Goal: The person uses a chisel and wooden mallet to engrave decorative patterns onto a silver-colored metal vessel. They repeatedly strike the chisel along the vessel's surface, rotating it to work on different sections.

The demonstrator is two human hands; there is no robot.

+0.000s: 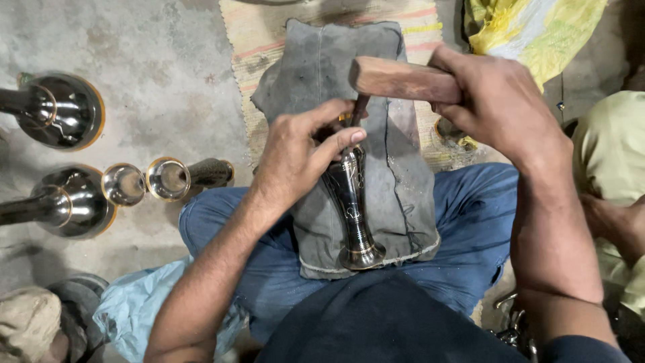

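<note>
We see the dark metal vase [351, 202] lying lengthwise on the grey pad [403, 175] across our lap, left hand [302, 151] gripping its neck, right hand [497, 101] clenching the wooden mallet [403, 79] just above.

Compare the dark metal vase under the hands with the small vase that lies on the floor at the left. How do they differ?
The dark vase rests on the grey cloth pad on the lap; the small vase lies on the concrete floor. The left hand touches the dark vase, while nothing touches the small vase. The dark vase shows its flared foot, the small vase its open mouth. Both are dark, shiny metal.
</note>
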